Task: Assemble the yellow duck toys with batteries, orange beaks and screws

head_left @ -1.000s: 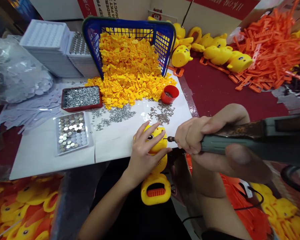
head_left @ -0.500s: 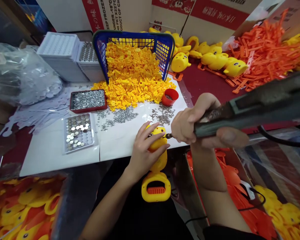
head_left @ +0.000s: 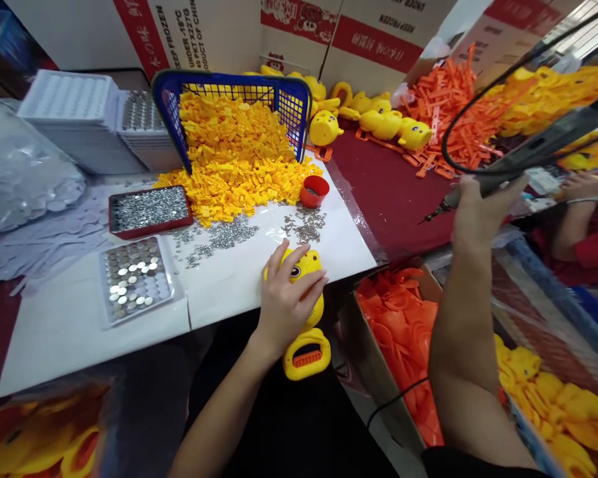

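At the table's front edge my left hand (head_left: 285,295) is closed over a yellow plastic duck toy (head_left: 306,340) with a printed eye and screw holes. The toy's looped handle (head_left: 307,354), with an orange ribbed insert, hangs toward my lap; the palm hides part of the head. Out to the right, my right hand (head_left: 483,209) holds a dark electric screwdriver (head_left: 505,162) between thumb and fingers. Its bit (head_left: 431,214) points left and down, well apart from the toy. Loose screws (head_left: 306,224) lie just beyond the toy, beside a red cup (head_left: 313,191).
A blue basket (head_left: 306,109) spills yellow plastic pieces (head_left: 234,159). Left of it stand a red tray of metal parts (head_left: 149,207) and a white tray of button cells (head_left: 137,279). Orange parts fill a box (head_left: 398,332) below right. A co-worker's arm (head_left: 578,206) shows at far right.
My right hand has drawn the screwdriver away from the toy, out to the right. My left hand still holds the toy. The view has turned to the right.
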`<move>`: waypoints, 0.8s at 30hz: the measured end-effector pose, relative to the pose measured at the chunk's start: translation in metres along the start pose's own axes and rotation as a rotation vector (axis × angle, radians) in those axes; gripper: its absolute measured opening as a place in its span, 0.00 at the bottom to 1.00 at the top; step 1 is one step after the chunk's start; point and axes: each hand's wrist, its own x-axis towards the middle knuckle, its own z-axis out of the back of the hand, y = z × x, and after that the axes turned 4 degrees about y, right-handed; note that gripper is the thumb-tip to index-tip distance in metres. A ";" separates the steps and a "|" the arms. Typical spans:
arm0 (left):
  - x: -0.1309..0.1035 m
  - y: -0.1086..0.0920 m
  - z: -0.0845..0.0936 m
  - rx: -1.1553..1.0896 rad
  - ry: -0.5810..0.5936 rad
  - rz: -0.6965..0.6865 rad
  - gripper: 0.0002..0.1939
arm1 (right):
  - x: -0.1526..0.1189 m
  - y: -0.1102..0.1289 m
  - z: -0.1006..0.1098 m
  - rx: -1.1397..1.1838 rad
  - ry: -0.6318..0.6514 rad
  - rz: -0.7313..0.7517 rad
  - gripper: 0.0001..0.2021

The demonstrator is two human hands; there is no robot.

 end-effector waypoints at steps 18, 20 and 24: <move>-0.009 -0.006 0.011 -0.153 0.180 0.471 0.43 | -0.181 -0.089 -0.030 -0.895 0.912 -0.535 0.18; -0.008 -0.007 0.013 -0.196 0.212 0.534 0.45 | -0.180 -0.088 -0.031 -0.893 0.984 -0.529 0.16; -0.006 -0.004 0.018 -0.240 0.247 0.596 0.45 | -0.165 -0.075 -0.013 -0.780 1.041 -0.429 0.08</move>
